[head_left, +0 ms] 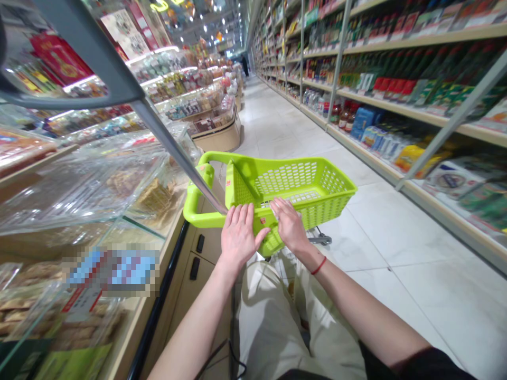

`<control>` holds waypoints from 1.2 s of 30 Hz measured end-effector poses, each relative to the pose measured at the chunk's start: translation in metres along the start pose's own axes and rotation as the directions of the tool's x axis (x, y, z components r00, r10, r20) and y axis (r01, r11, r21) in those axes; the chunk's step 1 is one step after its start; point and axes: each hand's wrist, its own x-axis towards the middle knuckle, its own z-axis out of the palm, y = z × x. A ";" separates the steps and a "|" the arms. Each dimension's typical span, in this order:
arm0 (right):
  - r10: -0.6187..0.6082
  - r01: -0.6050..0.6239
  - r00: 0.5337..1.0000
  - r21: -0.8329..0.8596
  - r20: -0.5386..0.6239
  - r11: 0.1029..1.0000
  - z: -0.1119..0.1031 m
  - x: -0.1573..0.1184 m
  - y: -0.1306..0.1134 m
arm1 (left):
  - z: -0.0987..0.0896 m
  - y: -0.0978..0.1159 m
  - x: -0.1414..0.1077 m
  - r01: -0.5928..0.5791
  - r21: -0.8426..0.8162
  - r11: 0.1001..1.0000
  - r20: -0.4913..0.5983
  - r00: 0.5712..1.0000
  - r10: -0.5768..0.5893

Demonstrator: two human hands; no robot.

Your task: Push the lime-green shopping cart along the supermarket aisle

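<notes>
Resting the left hand (237,235) and the right hand (289,224) palm-down on the near wall of a lime-green plastic shopping basket (312,184), with the fingers spread wide and neither hand visibly closed around the perforated plastic. Basket directly ahead of cream trousers (277,327), its looped handle (194,203) pointing left, close beside a wood-toned counter base (200,243) with black drawer pulls. Small metal caster frame (320,239) just below the basket's right side. Underfoot, glossy pale floor tiles (396,237) with thin seams, stretching down a long, straight aisle. Along the right, tall shelving (396,68) on light wooden boards and metal uprights, packed with bottles and boxed groceries. Along the left, glass display cases (91,184) holding packaged and loose foods, a pixelated sign (114,272) against the nearest pane, and curved counters (216,132) receding beyond. Overhead, rows of small bright ceiling lights (209,26) above hanging red displays (59,58). Far down the aisle, a dark, indistinct figure (244,66), too small to make out.
</notes>
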 end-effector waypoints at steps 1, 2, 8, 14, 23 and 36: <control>0.006 -0.006 1.000 0.009 0.019 1.000 0.002 0.003 -0.005 | 0.000 0.000 0.000 0.004 0.000 1.000 0.001 1.000 -0.004; -0.001 0.000 0.999 0.022 0.047 1.000 0.004 0.005 -0.011 | 0.000 0.000 -0.001 0.006 -0.001 1.000 0.002 1.000 -0.006; -0.109 0.090 0.979 0.119 0.170 0.989 0.013 0.015 -0.035 | -0.002 -0.005 -0.004 -0.006 0.000 1.000 -0.012 1.000 0.006; -0.111 0.106 0.991 0.070 0.077 0.992 0.008 0.003 0.001 | -0.001 -0.009 -0.007 0.000 0.007 1.000 -0.016 1.000 0.000; -0.039 0.040 0.999 -0.030 0.018 0.999 -0.004 0.001 0.030 | -0.003 -0.013 -0.010 -0.021 -0.035 0.999 -0.008 1.000 0.021; -0.130 0.129 0.989 0.020 0.077 0.991 0.008 0.003 0.002 | -0.002 -0.020 -0.013 -0.053 -0.053 0.997 -0.002 0.999 0.053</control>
